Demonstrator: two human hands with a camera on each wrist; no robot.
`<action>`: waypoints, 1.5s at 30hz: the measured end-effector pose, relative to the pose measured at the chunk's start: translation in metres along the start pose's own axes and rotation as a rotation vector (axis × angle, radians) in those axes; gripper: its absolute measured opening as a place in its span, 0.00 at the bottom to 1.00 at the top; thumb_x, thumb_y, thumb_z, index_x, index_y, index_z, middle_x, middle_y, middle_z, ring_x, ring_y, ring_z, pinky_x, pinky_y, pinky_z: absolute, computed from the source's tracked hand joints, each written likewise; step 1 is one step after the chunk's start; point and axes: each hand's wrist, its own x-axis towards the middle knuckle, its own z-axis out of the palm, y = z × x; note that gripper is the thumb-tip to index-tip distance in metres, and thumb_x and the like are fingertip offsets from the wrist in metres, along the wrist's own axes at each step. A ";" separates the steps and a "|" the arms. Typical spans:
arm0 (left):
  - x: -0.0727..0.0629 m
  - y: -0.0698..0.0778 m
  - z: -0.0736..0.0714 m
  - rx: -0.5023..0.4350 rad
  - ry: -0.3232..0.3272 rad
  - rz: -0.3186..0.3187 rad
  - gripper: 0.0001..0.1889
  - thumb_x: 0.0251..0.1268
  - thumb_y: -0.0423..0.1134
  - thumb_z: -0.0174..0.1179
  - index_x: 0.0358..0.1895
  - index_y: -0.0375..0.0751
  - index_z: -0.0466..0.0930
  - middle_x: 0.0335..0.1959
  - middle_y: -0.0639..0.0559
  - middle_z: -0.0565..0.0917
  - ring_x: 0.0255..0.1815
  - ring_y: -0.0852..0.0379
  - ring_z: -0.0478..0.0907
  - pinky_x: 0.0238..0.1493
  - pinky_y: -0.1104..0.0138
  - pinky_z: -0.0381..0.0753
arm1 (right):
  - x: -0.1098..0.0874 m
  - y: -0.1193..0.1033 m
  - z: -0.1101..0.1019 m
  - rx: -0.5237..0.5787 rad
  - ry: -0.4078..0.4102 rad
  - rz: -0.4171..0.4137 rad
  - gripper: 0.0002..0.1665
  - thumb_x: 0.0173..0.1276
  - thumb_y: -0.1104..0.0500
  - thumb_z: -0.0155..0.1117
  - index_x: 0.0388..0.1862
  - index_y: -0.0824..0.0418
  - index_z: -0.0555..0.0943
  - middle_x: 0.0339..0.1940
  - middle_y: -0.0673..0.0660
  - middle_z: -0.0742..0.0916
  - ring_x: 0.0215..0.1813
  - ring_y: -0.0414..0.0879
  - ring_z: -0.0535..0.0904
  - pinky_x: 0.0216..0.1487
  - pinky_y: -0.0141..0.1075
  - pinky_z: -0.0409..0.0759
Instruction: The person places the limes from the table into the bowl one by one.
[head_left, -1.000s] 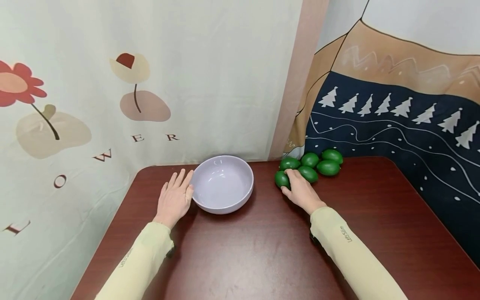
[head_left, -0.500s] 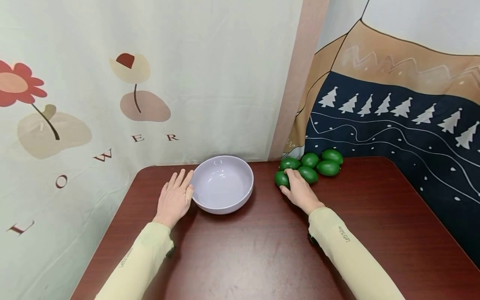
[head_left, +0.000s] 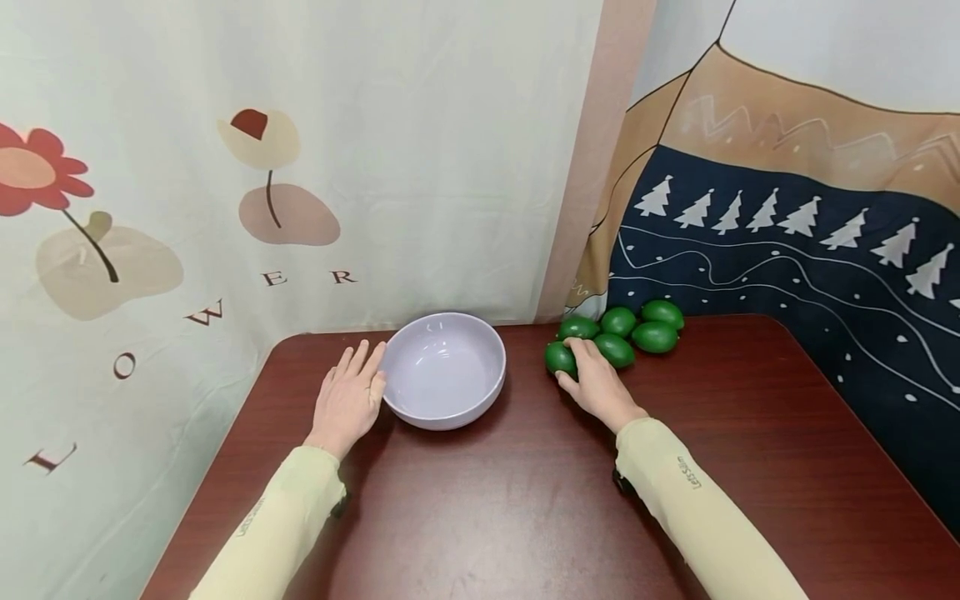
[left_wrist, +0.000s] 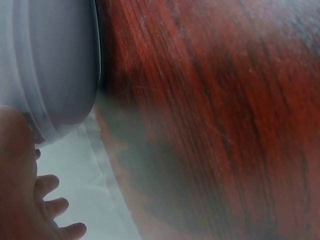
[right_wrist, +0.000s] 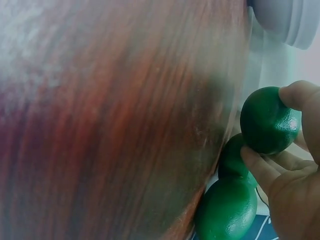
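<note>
Head view: the right hand (head_left: 600, 389) has its thumb and fingers bent round a glossy, dark green, lime-shaped fruit (head_left: 558, 357), which lies at the fingertips on the hand's left. Left of that grip, across a stretch of reddish-brown, wood-grained tabletop (head_left: 480, 508), stands a round, pale lilac bowl with a smooth, shiny finish (head_left: 442, 375), nothing inside it. Its far side, from the right hand, is flanked by the left hand (head_left: 348, 400), whose fingers are straight and slightly spread along the bowl's wall, gripping nothing.

That sideways gap seems to be the relation that counts: the gripped fruit sits between the right hand and the bowl, with the right hand much the nearer to it. The fruit's long axis is hard to read; fingers hide part of it, and the right wrist view gives an almost round outline. Whether it is off the tabletop cannot be told.

Five more green oval fruits (head_left: 614, 351) cluster just beyond and to the right of the right hand's fingertips, close enough that fingers could nudge them.
</note>
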 end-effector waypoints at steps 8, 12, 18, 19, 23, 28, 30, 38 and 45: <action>-0.002 -0.008 0.000 -0.014 0.000 0.027 0.29 0.86 0.50 0.34 0.84 0.47 0.55 0.83 0.37 0.55 0.83 0.33 0.47 0.77 0.36 0.56 | -0.001 -0.006 -0.001 0.017 0.016 -0.033 0.30 0.73 0.59 0.68 0.69 0.68 0.70 0.68 0.68 0.76 0.66 0.63 0.76 0.68 0.56 0.76; -0.002 -0.010 0.000 -0.018 0.010 0.046 0.29 0.86 0.49 0.35 0.83 0.47 0.56 0.83 0.36 0.56 0.83 0.32 0.49 0.76 0.35 0.57 | -0.002 -0.007 -0.001 0.014 0.037 -0.056 0.30 0.72 0.60 0.68 0.68 0.68 0.71 0.67 0.68 0.77 0.66 0.63 0.76 0.68 0.56 0.76; -0.001 -0.008 -0.002 -0.032 0.015 0.059 0.28 0.86 0.48 0.37 0.83 0.47 0.58 0.82 0.36 0.58 0.82 0.31 0.51 0.76 0.35 0.59 | -0.001 -0.010 -0.003 0.027 0.057 -0.081 0.30 0.72 0.60 0.68 0.69 0.68 0.71 0.68 0.68 0.77 0.67 0.63 0.76 0.69 0.56 0.76; 0.000 -0.007 -0.002 -0.034 0.014 0.059 0.28 0.86 0.48 0.37 0.83 0.47 0.58 0.82 0.36 0.59 0.82 0.31 0.51 0.76 0.35 0.59 | -0.001 -0.011 -0.003 0.029 0.059 -0.085 0.31 0.72 0.60 0.68 0.69 0.68 0.71 0.68 0.68 0.77 0.67 0.63 0.76 0.69 0.56 0.76; 0.001 -0.006 -0.002 -0.045 0.002 0.057 0.28 0.86 0.48 0.37 0.83 0.48 0.57 0.82 0.37 0.58 0.83 0.32 0.51 0.76 0.35 0.58 | 0.000 -0.015 -0.005 0.034 0.075 -0.106 0.30 0.71 0.60 0.69 0.68 0.67 0.71 0.67 0.67 0.77 0.66 0.62 0.76 0.68 0.56 0.76; 0.002 -0.006 -0.001 -0.047 -0.002 0.057 0.28 0.86 0.49 0.36 0.83 0.48 0.57 0.82 0.37 0.57 0.83 0.32 0.50 0.76 0.35 0.57 | 0.003 -0.022 -0.006 0.040 0.091 -0.134 0.30 0.70 0.60 0.70 0.67 0.67 0.73 0.66 0.67 0.79 0.66 0.61 0.77 0.68 0.55 0.76; 0.002 -0.006 -0.001 -0.046 -0.001 0.055 0.28 0.86 0.49 0.36 0.83 0.48 0.57 0.82 0.36 0.57 0.83 0.32 0.51 0.76 0.35 0.57 | 0.004 -0.026 -0.007 0.049 0.089 -0.140 0.30 0.70 0.60 0.70 0.67 0.67 0.73 0.65 0.66 0.79 0.66 0.61 0.76 0.69 0.55 0.76; 0.004 -0.006 0.000 -0.047 0.002 0.058 0.28 0.86 0.48 0.36 0.83 0.48 0.57 0.82 0.36 0.57 0.83 0.32 0.50 0.78 0.36 0.56 | 0.007 -0.041 -0.009 0.086 0.061 -0.155 0.31 0.70 0.59 0.70 0.68 0.66 0.73 0.65 0.65 0.80 0.65 0.60 0.77 0.68 0.55 0.77; 0.006 -0.004 0.000 -0.040 0.014 0.068 0.28 0.86 0.48 0.37 0.83 0.47 0.57 0.82 0.36 0.59 0.83 0.32 0.51 0.77 0.36 0.58 | 0.008 -0.052 -0.010 0.116 0.065 -0.196 0.29 0.68 0.60 0.71 0.66 0.66 0.74 0.62 0.64 0.81 0.61 0.57 0.79 0.64 0.52 0.79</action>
